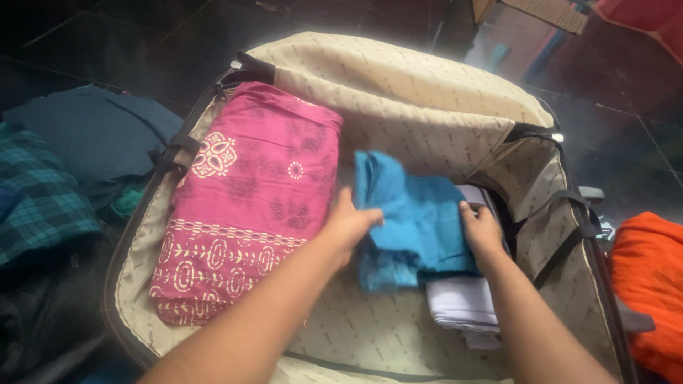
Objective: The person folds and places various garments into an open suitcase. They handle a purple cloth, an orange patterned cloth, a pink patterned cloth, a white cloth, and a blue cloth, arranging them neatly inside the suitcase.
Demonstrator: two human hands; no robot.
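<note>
Gripping the blue cloth (pixel 416 217) from each side, left hand (pixel 350 226) and right hand (pixel 481 229) could rumple its fold against the pink cloth (pixel 249 192).

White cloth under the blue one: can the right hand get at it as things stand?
Probably yes: the right hand rests on the blue cloth, and the white cloth sticks out uncovered just below it.

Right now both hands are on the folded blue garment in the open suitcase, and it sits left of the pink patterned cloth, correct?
Not quite. In the head view the blue garment, held by the left hand and right hand, lies right of the pink patterned cloth.
</note>
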